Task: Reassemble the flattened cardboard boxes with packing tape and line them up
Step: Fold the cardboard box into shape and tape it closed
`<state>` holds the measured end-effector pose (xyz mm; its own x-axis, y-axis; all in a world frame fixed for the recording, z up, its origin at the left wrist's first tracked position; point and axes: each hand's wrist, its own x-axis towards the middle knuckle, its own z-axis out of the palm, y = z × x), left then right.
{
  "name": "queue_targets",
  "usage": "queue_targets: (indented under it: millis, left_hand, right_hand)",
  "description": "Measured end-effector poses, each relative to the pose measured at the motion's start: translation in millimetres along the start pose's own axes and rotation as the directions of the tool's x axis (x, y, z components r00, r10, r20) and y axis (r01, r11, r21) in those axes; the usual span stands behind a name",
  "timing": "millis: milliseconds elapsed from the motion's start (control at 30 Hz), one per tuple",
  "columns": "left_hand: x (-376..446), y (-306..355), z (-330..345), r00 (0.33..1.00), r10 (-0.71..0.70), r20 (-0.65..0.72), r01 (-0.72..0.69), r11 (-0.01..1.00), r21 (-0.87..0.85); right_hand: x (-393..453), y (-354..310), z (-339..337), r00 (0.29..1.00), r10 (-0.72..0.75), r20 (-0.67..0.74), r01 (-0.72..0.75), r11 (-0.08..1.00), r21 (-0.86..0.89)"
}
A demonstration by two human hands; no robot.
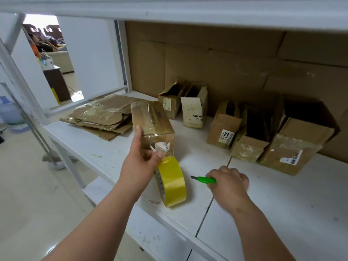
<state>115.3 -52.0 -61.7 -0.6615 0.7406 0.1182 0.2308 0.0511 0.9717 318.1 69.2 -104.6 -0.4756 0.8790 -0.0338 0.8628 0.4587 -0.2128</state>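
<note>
Left hand [140, 159] grips the taped box [151, 127] at centre frame — thumb up its left face, fingers curled round the near lower corner, pinching it. The box sits tilted, its far end higher; I can't tell whether its bottom touches the shelf [282, 204]. My read: it's held steady while the tape gets cut. The yellow tape roll [171, 182] stands on edge just below that hand, and a strip looks to run from it up to the box, though the clear film makes that hard to confirm.

Right hand [228, 180], lower right of centre, is curled round the green utility knife [206, 179], blade pointing left toward the roll. Fingertips are hidden under the hand. It's placed for a short cut across the tape, probably.

Flattened boxes [101, 117] are stacked at centre left, near the shelf's left edge — work still to do. Five open boxes [244, 132] stand in a row along the cardboard backing [226, 63], from upper centre to the right.

Room: the gap between knife and roll is open shelf. The roll sits near the shelf's front edge and could roll off it if nudged. There's free shelf in front of the row and at lower right. The upper shelf [169, 10] overhangs, which limits lifting.
</note>
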Motion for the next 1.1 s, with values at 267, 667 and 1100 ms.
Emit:
queue_targets:
  millis: [267, 667, 1100]
  left_hand:
    - [-9, -4, 6, 0.996, 0.058, -0.067, -0.061, 0.997, -0.044]
    - [-3, -9, 4, 0.991, -0.028, -0.129, -0.002, 0.974, -0.224]
    - [2, -7, 4, 0.994, 0.008, -0.109, -0.017, 0.996, -0.082]
  right_hand:
    - [2, -20, -31, 0.988, -0.056, -0.142, 0.133, 0.771, 0.622]
    - [2, -92, -75, 0.900, -0.376, -0.221, 0.435, 0.813, 0.387]
    - [11, -109, -73, 0.883, -0.408, -0.231, 0.456, 0.863, 0.219]
